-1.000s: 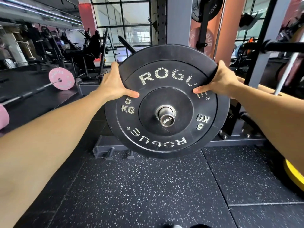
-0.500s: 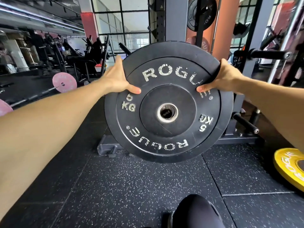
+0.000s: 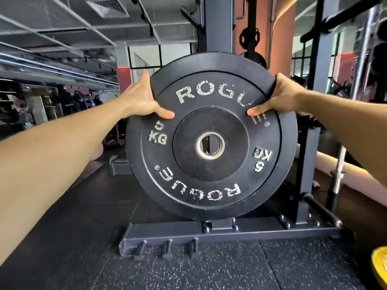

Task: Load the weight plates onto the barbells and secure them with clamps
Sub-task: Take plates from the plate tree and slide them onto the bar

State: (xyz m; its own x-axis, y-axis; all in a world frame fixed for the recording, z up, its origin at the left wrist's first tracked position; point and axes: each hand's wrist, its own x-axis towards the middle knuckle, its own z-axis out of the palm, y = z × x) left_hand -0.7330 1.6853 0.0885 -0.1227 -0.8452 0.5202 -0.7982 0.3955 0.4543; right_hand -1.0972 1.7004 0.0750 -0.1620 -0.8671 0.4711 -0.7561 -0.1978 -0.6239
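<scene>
A black 5 kg Rogue bumper plate (image 3: 211,174) fills the middle of the view, held upright in the air with its lettered face toward me. My left hand (image 3: 142,99) grips its upper left rim, thumb on the face. My right hand (image 3: 278,97) grips the upper right rim the same way. The steel centre hole (image 3: 210,145) is empty and I see the rack through it. No barbell sleeve and no clamp shows near the plate.
A dark rack upright (image 3: 217,24) and its floor base (image 3: 209,231) with small pegs stand right behind the plate. A storage peg (image 3: 322,208) juts out at lower right. A yellow plate (image 3: 380,266) lies at the right edge. A bar (image 3: 338,176) stands upright at right.
The plate has come off the storage peg that filled its hole, and has been lifted higher and toward me. Both hands kept their grip on the rim.
</scene>
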